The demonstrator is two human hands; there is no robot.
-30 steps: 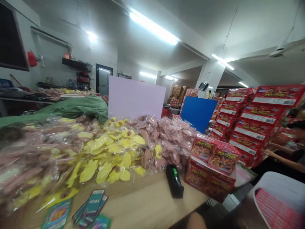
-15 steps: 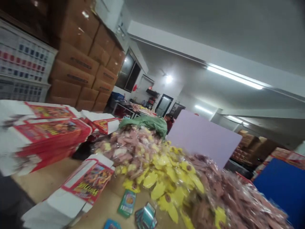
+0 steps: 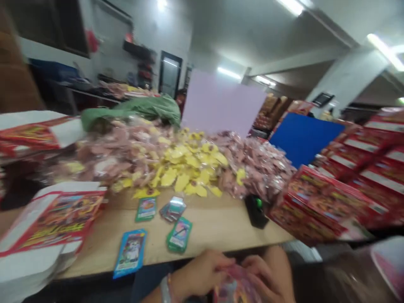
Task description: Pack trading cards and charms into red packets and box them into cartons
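Observation:
At the bottom of the view, beyond the table's front edge, my left hand (image 3: 205, 271) and my right hand (image 3: 263, 273) are closed on a pink printed packet (image 3: 236, 288). It is blurred, and its lower part is cut off by the frame. A pale band circles my left wrist. Nearest to my left hand on the table lies a green-edged stack of cards (image 3: 179, 235). Farther left is a blue-edged card stack (image 3: 130, 252). Behind them sit another green stack (image 3: 146, 209) and a loosely fanned group of cards (image 3: 173, 208).
Bagged yellow pieces (image 3: 186, 166) and bagged pink pieces (image 3: 123, 143) heap along the table's back. Flat printed cartons (image 3: 59, 219) lie at left. A red printed box (image 3: 325, 198) and a black object (image 3: 255, 210) stand at right, near stacked red boxes (image 3: 356, 155).
The view has swung right and downward. My two hands and the pink packet have come into sight, as have another green card stack, the black object and the red box.

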